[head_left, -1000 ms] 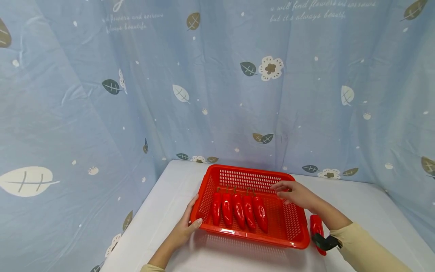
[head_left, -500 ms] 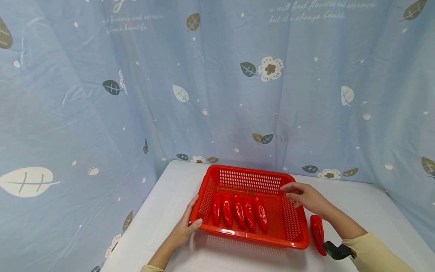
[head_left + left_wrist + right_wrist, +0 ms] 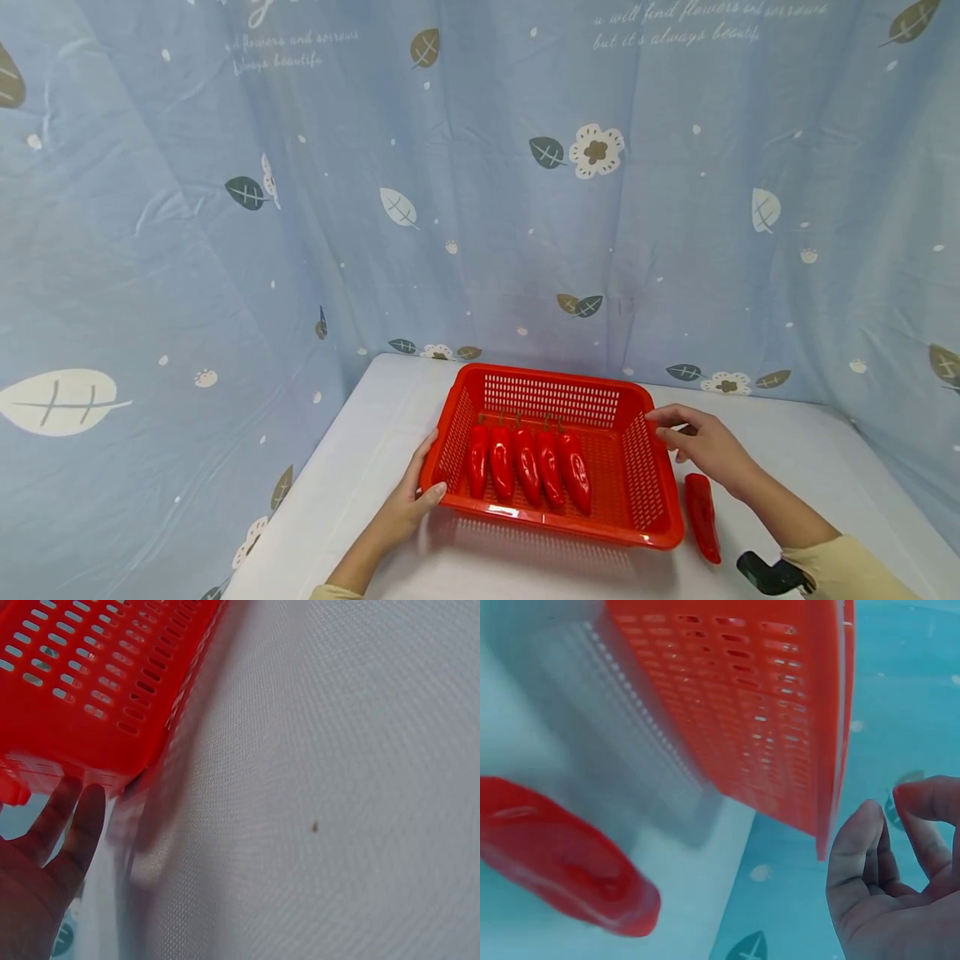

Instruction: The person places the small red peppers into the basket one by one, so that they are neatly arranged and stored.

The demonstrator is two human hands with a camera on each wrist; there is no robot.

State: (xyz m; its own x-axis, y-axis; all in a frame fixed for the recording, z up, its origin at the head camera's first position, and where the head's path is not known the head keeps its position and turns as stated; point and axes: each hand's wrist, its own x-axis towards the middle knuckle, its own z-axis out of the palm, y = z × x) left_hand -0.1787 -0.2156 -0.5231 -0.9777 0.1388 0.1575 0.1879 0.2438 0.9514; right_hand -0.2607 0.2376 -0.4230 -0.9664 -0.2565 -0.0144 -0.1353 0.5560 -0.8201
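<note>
A red plastic basket [image 3: 562, 521] with slotted walls holds several long red peppers [image 3: 527, 467], lined up side by side, green stems toward the back. At its front left corner my left hand [image 3: 401, 508] grips the basket, thumb on the front rim and fingers along the left side; the left wrist view has fingers [image 3: 84, 832] against the outer wall. My right hand [image 3: 697, 442] hovers at the right rim, fingers loosely bent with nothing between them. In the right wrist view, thumb and fingertips stand apart beside the rim.
One more red pepper [image 3: 702, 518] lies on the white tabletop [image 3: 795, 467] just right of the basket. A blue curtain [image 3: 487, 217] with leaf and flower prints hangs behind and to the left. A black device [image 3: 772, 573] is worn at the right wrist.
My right hand has moved from over the basket's inside rightward to its right rim, uncovering the pepper on the table. The left hand, basket and peppers in it stay put.
</note>
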